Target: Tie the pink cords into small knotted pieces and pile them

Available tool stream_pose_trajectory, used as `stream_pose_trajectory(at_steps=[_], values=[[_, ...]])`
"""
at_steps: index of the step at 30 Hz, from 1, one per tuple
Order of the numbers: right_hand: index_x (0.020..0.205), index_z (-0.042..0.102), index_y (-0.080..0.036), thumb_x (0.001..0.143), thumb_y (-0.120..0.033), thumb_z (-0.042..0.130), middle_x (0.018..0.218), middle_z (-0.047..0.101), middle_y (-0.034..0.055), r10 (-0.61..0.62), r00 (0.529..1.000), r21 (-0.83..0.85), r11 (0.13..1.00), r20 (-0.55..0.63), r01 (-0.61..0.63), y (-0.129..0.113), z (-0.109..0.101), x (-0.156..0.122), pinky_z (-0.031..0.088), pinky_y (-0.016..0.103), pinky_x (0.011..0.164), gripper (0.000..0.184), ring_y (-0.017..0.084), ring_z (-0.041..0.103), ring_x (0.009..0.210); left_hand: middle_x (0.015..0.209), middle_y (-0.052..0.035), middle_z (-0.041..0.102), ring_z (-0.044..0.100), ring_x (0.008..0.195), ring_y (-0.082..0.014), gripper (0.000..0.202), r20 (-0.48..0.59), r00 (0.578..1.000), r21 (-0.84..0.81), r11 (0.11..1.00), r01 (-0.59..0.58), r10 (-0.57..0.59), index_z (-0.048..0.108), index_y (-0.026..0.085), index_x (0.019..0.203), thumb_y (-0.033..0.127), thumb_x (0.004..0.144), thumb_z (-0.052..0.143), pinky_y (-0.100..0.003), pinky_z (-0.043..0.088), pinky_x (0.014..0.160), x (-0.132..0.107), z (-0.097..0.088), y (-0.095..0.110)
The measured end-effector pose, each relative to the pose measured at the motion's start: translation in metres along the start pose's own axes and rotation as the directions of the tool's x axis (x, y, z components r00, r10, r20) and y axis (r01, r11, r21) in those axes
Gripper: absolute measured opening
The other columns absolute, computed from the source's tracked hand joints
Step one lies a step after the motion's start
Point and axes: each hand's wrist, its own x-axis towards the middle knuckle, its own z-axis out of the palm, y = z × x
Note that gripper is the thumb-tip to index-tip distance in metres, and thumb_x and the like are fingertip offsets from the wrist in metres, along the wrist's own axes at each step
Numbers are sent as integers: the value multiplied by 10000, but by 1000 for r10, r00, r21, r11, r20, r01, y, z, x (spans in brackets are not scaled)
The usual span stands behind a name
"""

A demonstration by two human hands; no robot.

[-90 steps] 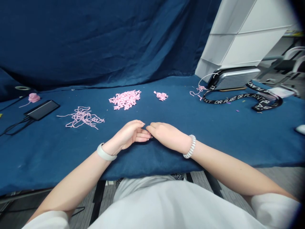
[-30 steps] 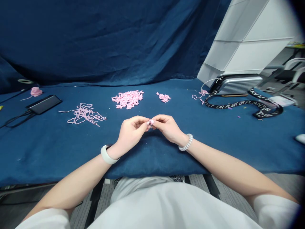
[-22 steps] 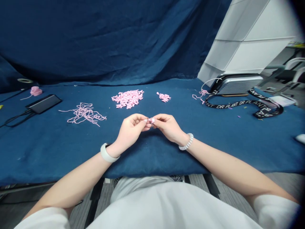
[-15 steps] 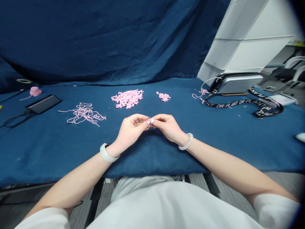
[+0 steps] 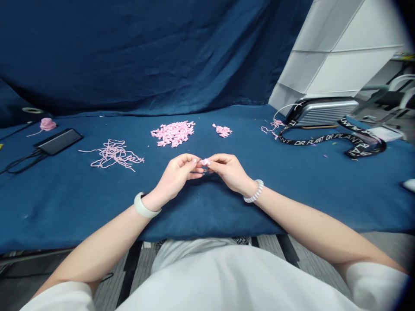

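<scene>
Left hand (image 5: pixel 177 175) and right hand (image 5: pixel 230 172) pinch a small pink yarn piece (image 5: pixel 205 162) above the desk (image 5: pixel 48 207); yarn heap (image 5: pixel 173 133) beyond.

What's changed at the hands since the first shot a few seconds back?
The left hand and right hand, earlier resting on the blue cloth, have lifted and moved forward. Their fingertips now pinch a small pink yarn piece between them. The pink pile and tangled pink yarn stayed as they were.
</scene>
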Motion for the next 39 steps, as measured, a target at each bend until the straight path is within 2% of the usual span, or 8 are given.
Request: stream_pose_trajectory(at_steps=[7, 12, 17, 23, 26, 31, 35, 39], values=[[695, 714, -154, 670, -289, 726, 650, 656, 10, -64, 998, -172, 983, 30, 68, -7, 0, -3, 418, 253, 624, 139, 101, 526, 609, 691, -27, 641, 632, 659, -122, 269, -4, 999, 209, 977, -38, 40, 596, 120, 753, 369, 721, 693, -250, 548, 647, 0, -3, -2], [740, 713, -150, 709, -307, 692, 724, 669, 25, -93, 994, -238, 966, 65, 106, -8, -1, -5, 424, 256, 639, 161, 108, 542, 638, 683, -21, 623, 625, 650, -121, 266, -14, 999, 244, 969, -38, 43, 578, 126, 738, 378, 741, 665, -242, 547, 618, 0, -3, 0], [724, 699, -136, 714, -333, 681, 659, 635, 19, -87, 995, -301, 949, 48, 98, -9, -2, -4, 409, 256, 605, 198, 108, 520, 602, 697, -20, 619, 625, 681, -140, 258, -49, 993, 310, 947, -83, 103, 587, 141, 741, 392, 749, 645, -237, 544, 589, 0, -4, 0], [716, 690, -147, 713, -361, 679, 638, 625, 15, -86, 996, -303, 948, 36, 93, -9, -3, -4, 414, 271, 607, 215, 120, 522, 599, 726, -34, 638, 625, 682, -147, 255, -86, 978, 383, 913, -142, 189, 594, 152, 761, 406, 774, 608, -229, 534, 584, -1, -5, -2], [703, 674, -149, 722, -382, 669, 638, 612, 10, -71, 997, -237, 968, 43, 79, -8, -4, -3, 423, 264, 615, 234, 114, 521, 604, 739, -31, 642, 623, 680, -143, 250, -84, 977, 361, 920, -152, 194, 587, 156, 762, 405, 773, 609, -224, 529, 580, -1, -5, -2], [772, 649, -148, 758, -458, 608, 679, 586, 9, 70, 992, -90, 994, 102, -61, -7, -4, 0, 425, 237, 585, 313, 106, 541, 622, 632, 1, 593, 586, 586, -116, 240, -53, 987, 341, 932, -127, 153, 569, 161, 760, 397, 779, 607, -208, 501, 537, 0, -4, -2], [741, 610, -145, 786, -458, 586, 656, 562, -2, 104, 979, -206, 976, 174, -67, -8, -3, -2, 411, 226, 580, 317, 91, 512, 600, 621, -1, 590, 567, 561, -105, 224, 8, 985, 393, 906, -159, 170, 572, 154, 754, 374, 789, 601, -204, 479, 543, -1, -2, -4], [661, 562, -145, 773, -429, 613, 611, 540, -13, 51, 982, -268, 964, 180, -1, -8, -2, -3, 392, 232, 579, 309, 85, 473, 571, 631, -4, 598, 575, 571, -108, 216, 30, 982, 420, 889, -181, 185, 564, 156, 748, 364, 801, 586, -205, 471, 550, -2, -1, -6]])
